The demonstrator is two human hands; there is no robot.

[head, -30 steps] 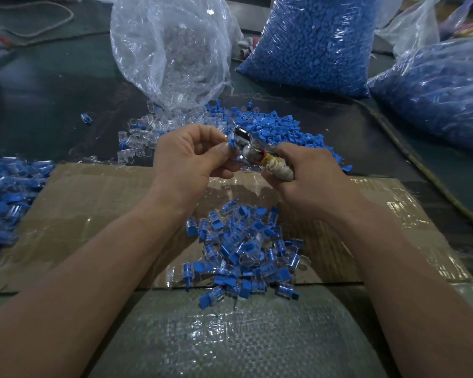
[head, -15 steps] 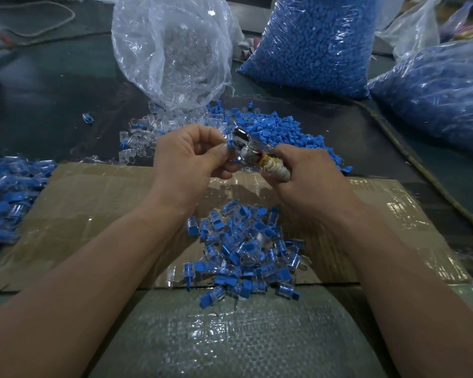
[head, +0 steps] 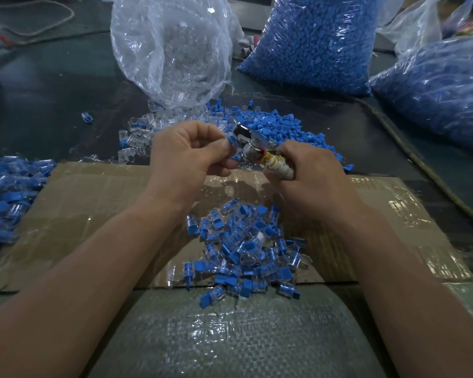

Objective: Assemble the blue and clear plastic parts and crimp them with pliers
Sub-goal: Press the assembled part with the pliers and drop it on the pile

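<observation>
My left hand (head: 189,154) pinches a small blue and clear plastic part (head: 232,143) between thumb and fingers and holds it at the metal jaws of the pliers (head: 246,143). My right hand (head: 309,175) grips the pliers by their tape-wrapped handles (head: 277,166). Both hands hover above the cardboard sheet (head: 93,197). A heap of assembled blue-and-clear parts (head: 246,249) lies below the hands. Loose blue parts (head: 284,124) and loose clear parts (head: 145,132) lie just beyond the hands.
A clear bag of clear parts (head: 175,50) stands at the back. Two bags of blue parts (head: 311,42) (head: 434,85) stand at the back right. More assembled parts (head: 8,192) are piled at the left. A woven sack (head: 230,336) lies near me.
Barely anything differs; both hands stay together at the pliers' jaws, with only a slight shift of the pliers.
</observation>
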